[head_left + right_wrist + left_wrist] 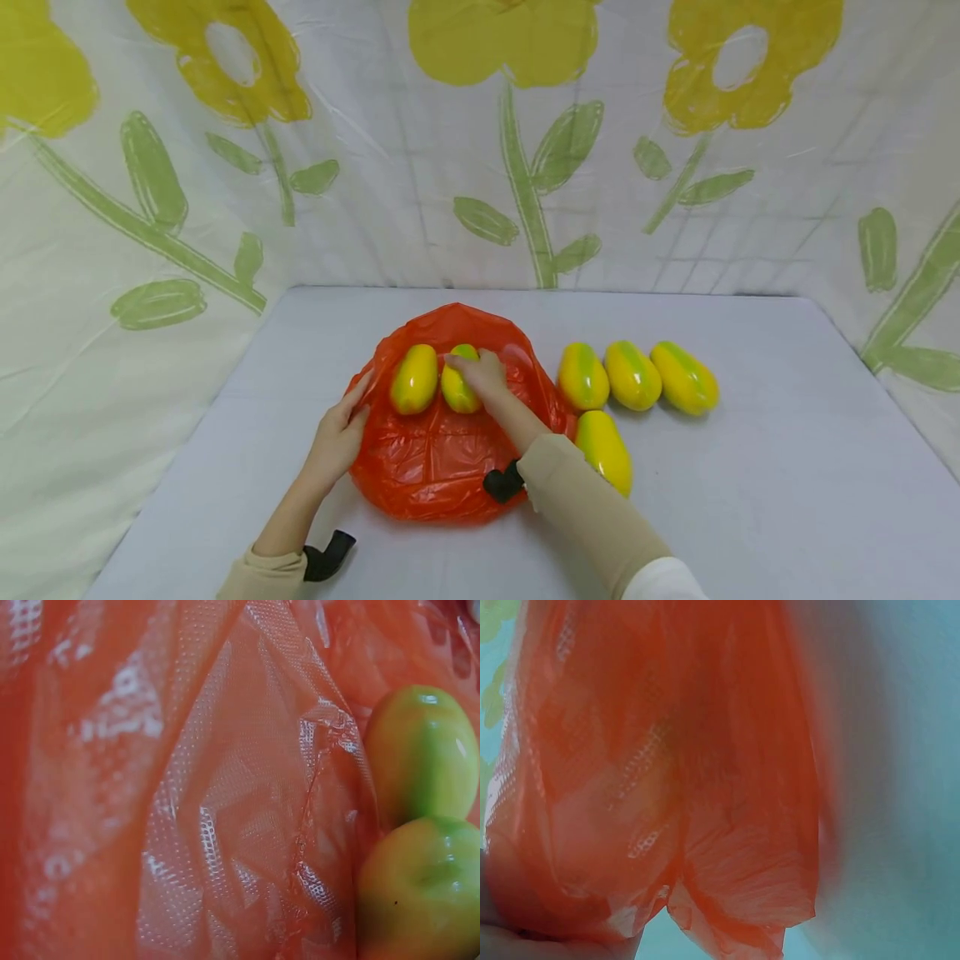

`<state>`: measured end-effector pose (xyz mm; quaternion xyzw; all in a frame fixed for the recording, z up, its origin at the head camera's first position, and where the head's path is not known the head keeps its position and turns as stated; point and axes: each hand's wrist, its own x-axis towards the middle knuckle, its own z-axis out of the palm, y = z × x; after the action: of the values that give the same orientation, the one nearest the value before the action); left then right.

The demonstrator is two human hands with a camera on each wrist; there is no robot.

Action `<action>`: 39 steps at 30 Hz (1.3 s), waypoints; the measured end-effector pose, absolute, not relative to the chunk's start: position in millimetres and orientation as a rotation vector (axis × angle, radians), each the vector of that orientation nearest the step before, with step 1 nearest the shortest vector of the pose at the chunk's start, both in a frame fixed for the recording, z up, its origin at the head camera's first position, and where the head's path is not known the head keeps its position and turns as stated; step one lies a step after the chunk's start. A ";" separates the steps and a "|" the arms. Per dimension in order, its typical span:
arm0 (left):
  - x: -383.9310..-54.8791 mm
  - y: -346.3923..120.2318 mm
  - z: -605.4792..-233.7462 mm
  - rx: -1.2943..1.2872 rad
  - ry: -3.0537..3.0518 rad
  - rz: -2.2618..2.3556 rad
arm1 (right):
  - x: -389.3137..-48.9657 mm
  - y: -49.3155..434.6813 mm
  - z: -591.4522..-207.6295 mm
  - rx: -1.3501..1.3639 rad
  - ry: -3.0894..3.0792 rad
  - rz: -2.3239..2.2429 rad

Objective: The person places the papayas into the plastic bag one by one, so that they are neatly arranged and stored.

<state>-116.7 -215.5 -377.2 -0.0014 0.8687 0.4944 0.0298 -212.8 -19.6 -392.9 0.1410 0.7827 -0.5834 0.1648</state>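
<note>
A red plastic bag (pixel 431 450) lies spread with its mouth open on the table. Inside it, toward the back, a yellow-green papaya (pixel 414 380) lies left of a second papaya (pixel 459 392). My right hand (pixel 483 375) reaches into the bag and grips the second papaya from its right side. My left hand (pixel 341 433) holds the bag's left rim between thumb and fingers. Red film (pixel 705 787) fills much of the left wrist view, with part of the left hand at the lower left. The right wrist view shows two papayas, the nearer one (pixel 420 892) overlapping the other.
Right of the bag, three papayas stand in a row: one (pixel 583 377), another (pixel 633 375) and a third (pixel 684 377). One more papaya (pixel 604 450) lies nearer, partly behind the right sleeve. A flower-printed cloth (pixel 375 167) hangs behind the white table (pixel 750 500).
</note>
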 end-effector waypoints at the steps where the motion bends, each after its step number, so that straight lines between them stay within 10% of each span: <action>1: -116.5 -215.5 -377.2 -0.007 2.678 1.523 | -212.7 -19.8 -393.6 0.399 2.236 -1.663; 39: -116.0 -214.9 -377.2 -0.007 2.687 1.531 | -209.1 -26.0 -397.1 0.261 2.378 -1.556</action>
<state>-116.0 -214.9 -377.2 -0.0024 0.8686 0.4949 0.0245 -209.1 -26.0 -397.1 0.0907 0.8246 -0.5397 0.1433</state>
